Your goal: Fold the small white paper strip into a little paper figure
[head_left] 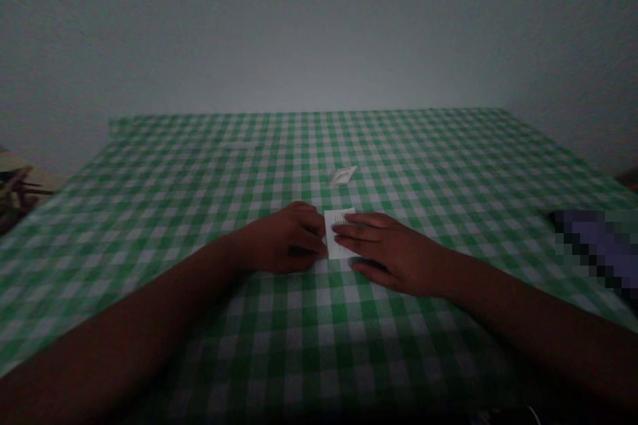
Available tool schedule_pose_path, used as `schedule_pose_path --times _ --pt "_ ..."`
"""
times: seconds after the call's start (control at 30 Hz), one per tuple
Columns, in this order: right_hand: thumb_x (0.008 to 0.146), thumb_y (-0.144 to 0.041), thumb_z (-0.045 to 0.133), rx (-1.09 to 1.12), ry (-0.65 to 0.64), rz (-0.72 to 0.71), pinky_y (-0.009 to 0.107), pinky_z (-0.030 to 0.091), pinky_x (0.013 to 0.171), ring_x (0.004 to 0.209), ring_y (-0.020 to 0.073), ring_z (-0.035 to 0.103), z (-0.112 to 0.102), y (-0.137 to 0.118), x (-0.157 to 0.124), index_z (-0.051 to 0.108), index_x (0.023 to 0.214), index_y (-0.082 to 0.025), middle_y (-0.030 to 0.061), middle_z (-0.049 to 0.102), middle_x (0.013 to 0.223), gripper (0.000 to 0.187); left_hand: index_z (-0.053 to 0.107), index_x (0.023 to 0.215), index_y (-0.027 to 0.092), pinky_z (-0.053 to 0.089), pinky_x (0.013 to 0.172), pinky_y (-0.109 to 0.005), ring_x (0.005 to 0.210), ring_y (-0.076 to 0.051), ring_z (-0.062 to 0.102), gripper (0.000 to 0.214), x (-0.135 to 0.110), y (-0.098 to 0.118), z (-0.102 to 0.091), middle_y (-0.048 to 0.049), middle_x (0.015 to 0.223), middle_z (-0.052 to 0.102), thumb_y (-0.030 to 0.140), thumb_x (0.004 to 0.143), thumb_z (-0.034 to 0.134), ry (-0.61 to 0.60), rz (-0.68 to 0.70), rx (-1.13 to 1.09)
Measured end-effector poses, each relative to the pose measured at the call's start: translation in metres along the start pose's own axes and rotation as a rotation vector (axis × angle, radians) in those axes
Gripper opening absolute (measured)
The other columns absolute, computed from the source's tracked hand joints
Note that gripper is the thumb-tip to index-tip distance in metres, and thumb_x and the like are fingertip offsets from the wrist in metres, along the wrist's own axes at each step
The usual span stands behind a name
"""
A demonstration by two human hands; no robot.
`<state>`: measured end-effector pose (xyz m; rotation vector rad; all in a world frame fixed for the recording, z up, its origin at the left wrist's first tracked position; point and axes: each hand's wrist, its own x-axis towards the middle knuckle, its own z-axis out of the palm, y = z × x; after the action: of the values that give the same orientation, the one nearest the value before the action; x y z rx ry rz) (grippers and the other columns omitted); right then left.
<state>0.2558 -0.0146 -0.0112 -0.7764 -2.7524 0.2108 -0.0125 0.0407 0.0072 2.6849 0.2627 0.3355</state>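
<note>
A small white piece of paper [339, 250] with lines of dark print lies on the checked cloth between my hands. My left hand [292, 239] is closed, its fingers curled and the thumb and forefinger meeting at the paper's left edge. Stretched out flat, the fingers of my right hand [386, 246] rest on the paper's right part and cover some of the print. Beyond the hands sits a second small white paper [343, 176], which looks folded, with a mark on it.
A green and white checked tablecloth [309, 332] covers the table, which reaches back to a pale wall [319, 33]. Toward the back left lies a flat, pale strip [240, 145]. At the right edge is a dark, pixelated object [603, 249].
</note>
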Motion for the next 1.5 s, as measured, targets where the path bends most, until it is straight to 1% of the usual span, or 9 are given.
schedule_pose_path --times 0.17,0.37,0.73,0.87,0.97,1.1,1.2,1.33,1.5 --pt "0.099 -0.032 0.05 0.01 0.006 -0.002 0.05 0.037 0.117 0.142 0.0284 0.04 -0.001 -0.001 0.0 0.051 0.144 -0.014 0.0121 0.053 0.147 0.048 0.072 0.097 0.022 0.039 0.101 -0.042 0.091 -0.02 0.061 0.014 0.0 0.002 0.0 -0.0057 0.093 0.067 0.022 0.09 0.06 -0.016 0.011 0.016" --pt "0.1 -0.034 0.048 -0.029 -0.012 0.002 0.048 0.034 0.119 0.142 0.0286 0.04 0.0 -0.001 0.0 0.051 0.143 -0.01 0.0118 0.052 0.148 0.049 0.072 0.096 0.021 0.041 0.099 -0.041 0.089 -0.019 0.061 0.015 0.003 0.005 -0.002 -0.0063 0.094 0.068 0.021 0.091 0.058 -0.042 0.006 0.003" --pt "0.1 -0.032 0.049 -0.011 -0.012 -0.001 0.048 0.034 0.118 0.143 0.0287 0.039 -0.001 -0.002 0.001 0.05 0.144 -0.011 0.0127 0.052 0.148 0.049 0.073 0.097 0.021 0.042 0.101 -0.043 0.091 -0.02 0.062 0.015 0.003 0.003 -0.002 -0.0066 0.094 0.068 0.022 0.09 0.059 -0.042 -0.01 -0.007" --pt "0.1 -0.034 0.048 -0.016 -0.013 0.007 0.047 0.034 0.118 0.144 0.0285 0.037 0.0 -0.001 0.0 0.051 0.143 -0.012 0.0115 0.051 0.149 0.049 0.071 0.097 0.02 0.048 0.095 -0.038 0.093 -0.019 0.062 0.017 0.001 0.002 0.001 -0.0072 0.096 0.067 0.019 0.09 0.056 0.05 -0.036 -0.046" --pt "0.1 -0.034 0.049 -0.014 -0.008 0.006 0.047 0.034 0.118 0.144 0.0279 0.037 0.0 -0.001 0.0 0.051 0.143 -0.012 0.0111 0.051 0.149 0.049 0.068 0.099 0.017 0.052 0.09 -0.033 0.099 -0.019 0.061 0.016 0.0 -0.001 0.005 -0.0087 0.104 0.064 0.019 0.092 0.054 0.172 -0.139 -0.021" --pt "0.1 -0.035 0.048 -0.023 -0.025 0.022 0.047 0.035 0.118 0.143 0.0281 0.037 0.001 -0.001 0.0 0.052 0.143 -0.013 0.009 0.051 0.15 0.048 0.065 0.105 0.017 0.051 0.095 -0.038 0.107 -0.021 0.057 0.016 -0.001 -0.007 0.011 -0.0083 0.11 0.061 0.022 0.092 0.057 0.268 -0.317 0.105" --pt "0.101 -0.036 0.046 -0.029 -0.033 0.027 0.047 0.035 0.118 0.144 0.0281 0.037 0.001 -0.001 0.0 0.051 0.144 -0.014 0.0076 0.05 0.151 0.048 0.064 0.108 0.017 0.049 0.098 -0.042 0.109 -0.023 0.056 0.019 -0.002 -0.011 0.014 -0.0088 0.113 0.061 0.022 0.091 0.058 0.318 -0.387 0.191" --pt "0.101 -0.036 0.047 -0.019 -0.031 0.021 0.047 0.034 0.118 0.144 0.0276 0.036 0.002 0.0 -0.001 0.05 0.144 -0.014 0.0079 0.05 0.15 0.049 0.064 0.11 0.016 0.049 0.099 -0.041 0.109 -0.022 0.056 0.021 -0.002 -0.013 0.015 -0.0088 0.114 0.062 0.022 0.091 0.058 0.317 -0.357 0.216" --pt "0.1 -0.034 0.049 0.001 -0.004 0.009 0.048 0.036 0.117 0.143 0.0277 0.037 0.002 0.0 0.0 0.051 0.143 -0.014 0.0102 0.052 0.149 0.048 0.068 0.111 0.019 0.044 0.103 -0.042 0.114 -0.023 0.057 0.022 -0.001 -0.009 0.014 -0.0073 0.119 0.066 0.02 0.091 0.057 0.233 -0.297 0.22"
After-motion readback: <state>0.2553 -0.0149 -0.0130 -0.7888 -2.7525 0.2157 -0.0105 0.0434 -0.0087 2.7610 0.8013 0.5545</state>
